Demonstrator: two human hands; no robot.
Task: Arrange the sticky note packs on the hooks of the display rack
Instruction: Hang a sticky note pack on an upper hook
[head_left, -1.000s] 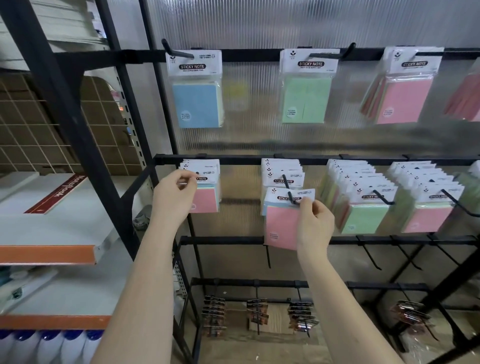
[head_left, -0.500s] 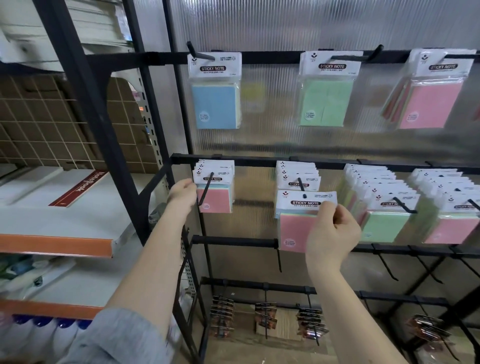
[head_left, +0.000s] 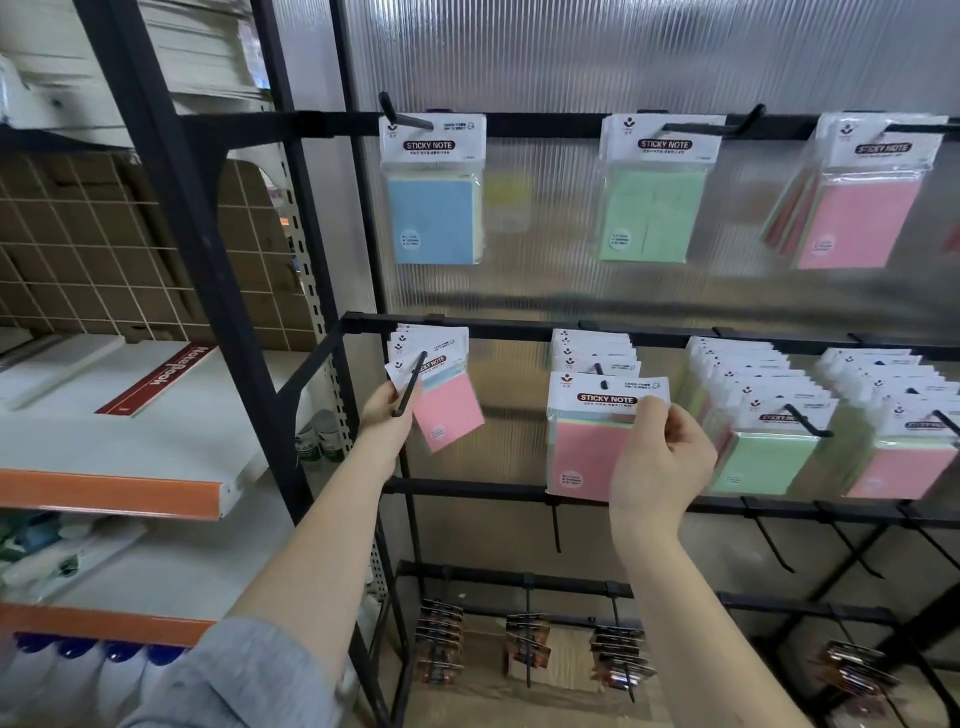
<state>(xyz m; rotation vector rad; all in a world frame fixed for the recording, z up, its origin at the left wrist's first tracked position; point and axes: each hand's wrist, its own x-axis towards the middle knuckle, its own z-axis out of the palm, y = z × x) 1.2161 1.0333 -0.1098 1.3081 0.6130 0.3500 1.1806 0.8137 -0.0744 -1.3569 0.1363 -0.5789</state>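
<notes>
The right hand (head_left: 662, 457) has its grip pinched on the white header card of a pink sticky note pack (head_left: 592, 441), thumb and fingertips closed on the card's right edge just under the words STICKY NOTE. That pack hangs at the front of the second hook (head_left: 601, 370) on the middle bar, with more packs stacked behind it. The left hand (head_left: 387, 410) holds the lower left corner of another pink pack (head_left: 447, 410), which is tilted, its bottom swung out to the right; its grip is closed on the card, and the black prong of the first hook (head_left: 410, 384) crosses in front of the fingers. More white cards sit behind that pack on the same hook.

To the right of the right hand's grip, two fuller hooks carry a row of green-fronted packs (head_left: 763, 457) and a row of pink-fronted packs (head_left: 904, 467). Above both grips, the top bar holds a blue pack (head_left: 434, 218), a green pack (head_left: 652, 213) and a pink pack (head_left: 862, 218). Below the grips, a lower bar (head_left: 779, 509) has bare hooks, and further down hang small dark carded items (head_left: 439, 644). Left of the left grip stands the black frame (head_left: 171, 208) of the display rack, and beyond it a white shelf with an orange edge (head_left: 104, 488).
</notes>
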